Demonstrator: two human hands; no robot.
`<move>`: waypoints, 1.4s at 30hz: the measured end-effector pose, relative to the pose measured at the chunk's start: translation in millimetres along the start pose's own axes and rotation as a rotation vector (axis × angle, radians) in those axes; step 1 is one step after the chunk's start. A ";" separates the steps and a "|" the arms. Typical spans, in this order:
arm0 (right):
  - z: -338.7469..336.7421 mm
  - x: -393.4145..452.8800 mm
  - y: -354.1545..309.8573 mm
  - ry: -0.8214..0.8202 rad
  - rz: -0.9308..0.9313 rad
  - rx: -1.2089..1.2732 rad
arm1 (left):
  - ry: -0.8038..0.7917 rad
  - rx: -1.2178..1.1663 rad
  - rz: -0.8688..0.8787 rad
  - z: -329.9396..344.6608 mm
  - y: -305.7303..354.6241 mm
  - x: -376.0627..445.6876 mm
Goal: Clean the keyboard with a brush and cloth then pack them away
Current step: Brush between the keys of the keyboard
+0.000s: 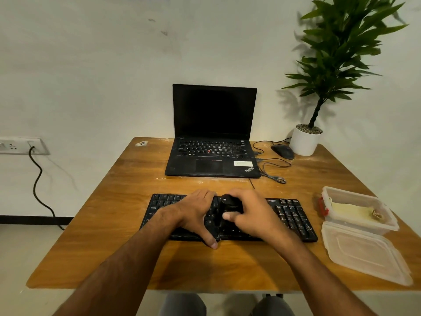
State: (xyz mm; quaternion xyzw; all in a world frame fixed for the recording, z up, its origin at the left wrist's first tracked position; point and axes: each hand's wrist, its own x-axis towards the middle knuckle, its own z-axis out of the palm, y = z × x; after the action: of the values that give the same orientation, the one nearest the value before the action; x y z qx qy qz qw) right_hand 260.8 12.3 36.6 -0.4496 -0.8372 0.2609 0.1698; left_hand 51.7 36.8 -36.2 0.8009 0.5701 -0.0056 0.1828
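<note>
A black keyboard [293,217] lies across the wooden table [127,254] in front of me. My right hand [252,213] grips a black brush [229,202] with a rounded handle, held upright over the middle keys. My left hand [196,213] rests flat on the keyboard's left half, thumb at the front edge, holding it steady. A pale yellow cloth [350,210] lies inside an open clear plastic box [335,195] to the right. The brush bristles are hidden between my hands.
The box's clear lid [364,252] lies on the table in front of the box. An open black laptop [214,133] stands at the back, with a mouse [282,151], looped cables [273,169] and a potted plant [305,140] at the back right.
</note>
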 end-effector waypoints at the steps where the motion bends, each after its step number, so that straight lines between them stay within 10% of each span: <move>1: 3.7 -1.3 2.0 0.002 -0.007 -0.012 | 0.006 0.002 0.000 -0.1 0.6 -0.5; 42: -17.2 -17.7 25.7 0.091 0.184 -0.133 | -0.017 -0.001 -0.048 -6.6 11.5 -6.9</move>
State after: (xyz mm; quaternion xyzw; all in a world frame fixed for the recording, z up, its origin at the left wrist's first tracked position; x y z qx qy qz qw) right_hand 296.3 14.0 34.5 -0.5461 -0.7993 0.1988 0.1528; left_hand 58.5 29.2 -25.3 0.7867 0.5878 -0.0164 0.1877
